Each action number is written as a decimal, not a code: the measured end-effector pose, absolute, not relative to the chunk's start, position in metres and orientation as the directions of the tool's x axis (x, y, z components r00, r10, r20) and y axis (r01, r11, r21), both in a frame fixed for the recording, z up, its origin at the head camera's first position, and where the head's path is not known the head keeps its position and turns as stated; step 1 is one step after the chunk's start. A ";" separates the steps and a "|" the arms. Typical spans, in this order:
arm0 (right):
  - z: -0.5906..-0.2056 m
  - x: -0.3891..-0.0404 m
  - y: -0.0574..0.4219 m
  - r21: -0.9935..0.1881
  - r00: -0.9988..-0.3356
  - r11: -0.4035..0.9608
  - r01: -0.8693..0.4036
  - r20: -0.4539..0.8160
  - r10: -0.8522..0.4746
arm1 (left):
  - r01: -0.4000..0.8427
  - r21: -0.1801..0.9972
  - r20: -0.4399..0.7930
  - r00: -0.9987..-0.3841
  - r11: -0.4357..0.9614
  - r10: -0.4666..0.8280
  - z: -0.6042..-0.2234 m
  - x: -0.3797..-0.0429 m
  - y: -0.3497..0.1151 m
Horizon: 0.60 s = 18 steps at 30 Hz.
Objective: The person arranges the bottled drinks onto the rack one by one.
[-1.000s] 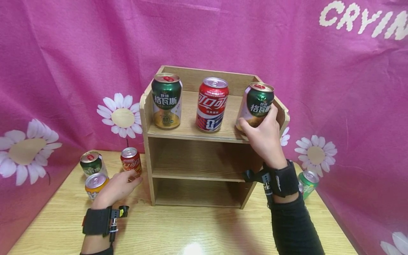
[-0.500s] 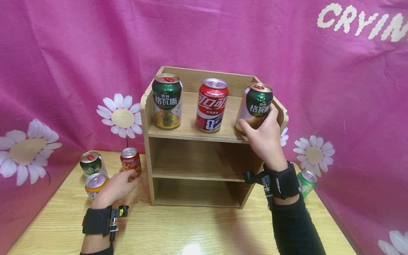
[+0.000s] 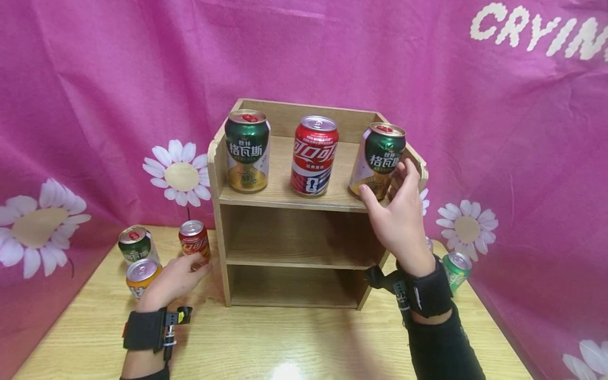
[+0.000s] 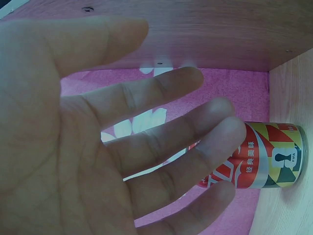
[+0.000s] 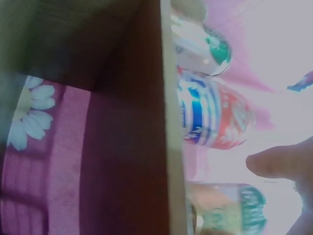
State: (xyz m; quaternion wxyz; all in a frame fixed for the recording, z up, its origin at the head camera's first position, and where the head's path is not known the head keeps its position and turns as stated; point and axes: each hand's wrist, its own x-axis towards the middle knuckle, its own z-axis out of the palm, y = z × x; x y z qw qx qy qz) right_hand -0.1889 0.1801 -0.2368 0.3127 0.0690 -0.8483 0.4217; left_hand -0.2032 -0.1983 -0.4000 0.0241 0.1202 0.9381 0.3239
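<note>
From where I stood, I could see the person's right hand (image 3: 401, 221) at the right end of the top shelf, its fingers slack and parted about a green-and-gold can (image 3: 378, 153) rather than gripping it; whether a fingertip touched the metal I could not tell. That can stood upright near the front edge of the small wooden shelf unit (image 3: 296, 237). A red-and-blue can (image 3: 313, 158) was upright mid-shelf, and a matching green can (image 3: 247, 153) stood by the left side wall, the three spaced apart in a row with their labels outward. The left hand (image 3: 174, 281) was low over the table (image 3: 256, 343), empty, its fingers loosely extended in front of a red can (image 3: 193, 243) standing beside the unit; contact there was unclear to me. Farther left, a dark green can (image 3: 135, 247) stood behind an orange can (image 3: 142, 273). On the unit's other side, a bright green can (image 3: 457, 269) stood on the table. Black straps (image 3: 144, 330) circled both wrists, and a pink cloth (image 3: 332, 53) with white daisies hung behind.
</note>
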 end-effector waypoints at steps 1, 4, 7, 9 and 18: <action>-0.237 -0.185 0.181 -0.668 -0.796 0.637 -0.384 0.590 0.139 | 0.211 0.615 0.034 -0.970 0.760 0.241 -0.400 -0.203 -0.198; -0.240 -0.175 0.186 -0.624 -0.769 0.659 -0.420 0.630 0.108 | 0.216 0.615 0.040 -0.969 0.758 0.244 -0.399 -0.204 -0.198; -0.246 -0.168 0.194 -0.535 -0.677 0.673 -0.511 0.733 0.069 | 0.227 0.614 0.056 -0.968 0.756 0.245 -0.399 -0.204 -0.199; -0.250 -0.164 0.201 -0.470 -0.601 0.677 -0.566 0.797 0.052 | 0.232 0.612 0.067 -0.968 0.756 0.243 -0.400 -0.204 -0.200; -0.275 -0.160 0.248 -0.471 -0.595 0.713 -0.520 0.798 0.094 | 0.235 0.603 0.085 -0.969 0.762 0.232 -0.398 -0.202 -0.202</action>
